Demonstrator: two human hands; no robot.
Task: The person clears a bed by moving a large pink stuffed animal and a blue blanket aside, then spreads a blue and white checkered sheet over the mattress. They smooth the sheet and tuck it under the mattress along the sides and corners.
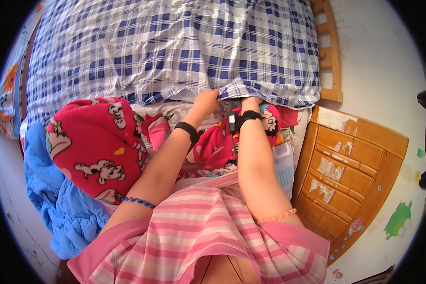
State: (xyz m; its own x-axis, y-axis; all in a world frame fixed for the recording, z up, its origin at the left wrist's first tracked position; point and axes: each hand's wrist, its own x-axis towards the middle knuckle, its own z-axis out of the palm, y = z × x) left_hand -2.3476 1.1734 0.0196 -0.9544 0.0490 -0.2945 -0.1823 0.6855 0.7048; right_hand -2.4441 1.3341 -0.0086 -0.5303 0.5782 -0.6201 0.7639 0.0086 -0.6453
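A blue-and-white plaid sheet spreads over the far part of the bed, its near edge rumpled. My left hand is closed on that edge, fingers pinching the cloth. Just to its right, my right hand reaches under a raised fold of the same edge, which hides its fingers. Black bands circle both wrists, and the right one carries a small dark device. Below my forearms lies a red fleece blanket with cartoon figures, on a pale printed bedding layer.
A bunched red fleece piece with cartoon dogs lies to my left, beside a crumpled blue quilt. At the right stand a wooden headboard with peeling patches and a wooden rail, both along a white wall with stickers.
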